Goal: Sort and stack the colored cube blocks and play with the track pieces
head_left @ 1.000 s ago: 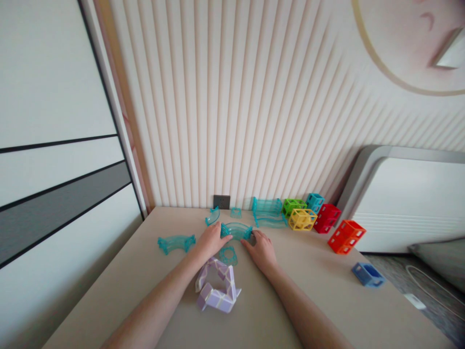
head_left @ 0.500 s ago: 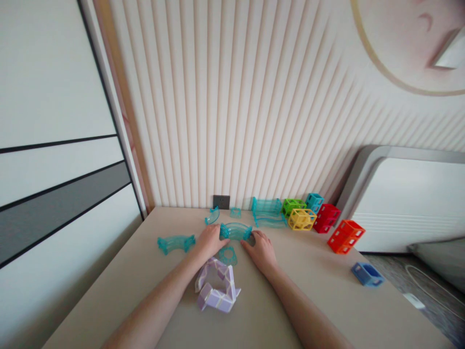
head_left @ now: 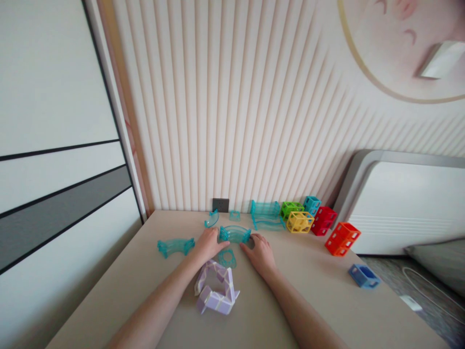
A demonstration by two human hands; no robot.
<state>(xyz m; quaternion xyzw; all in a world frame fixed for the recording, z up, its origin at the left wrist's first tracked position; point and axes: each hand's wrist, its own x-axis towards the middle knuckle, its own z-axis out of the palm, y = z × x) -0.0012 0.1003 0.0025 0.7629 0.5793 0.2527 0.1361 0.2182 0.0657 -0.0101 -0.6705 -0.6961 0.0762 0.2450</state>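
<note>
I see a curved turquoise track piece (head_left: 235,235) lying on the table (head_left: 312,295), toward the back edge, between the person's two hands. The left hand (head_left: 209,245) is open at the piece's left end, thumb spread from the fingers; the right hand (head_left: 261,252) is open at its right end, fingers loosely bent. From my end I cannot tell whether either one touches it.

On the front-edge side of the piece I have a flat turquoise plate (head_left: 233,261) with a round hole, then a purple-and-white folded ring (head_left: 220,302) beside the left forearm. A second curved piece (head_left: 176,246) lies toward the left edge.

Along the back edge I make out a small curved piece (head_left: 211,220), a small flat square (head_left: 234,215) and a ribbed turquoise track (head_left: 266,209). Toward the back right corner stand green (head_left: 287,212), yellow (head_left: 300,221), teal (head_left: 311,206) and red blocks (head_left: 324,221); an orange block (head_left: 342,239) and a blue block (head_left: 363,277) sit by the right edge.
</note>
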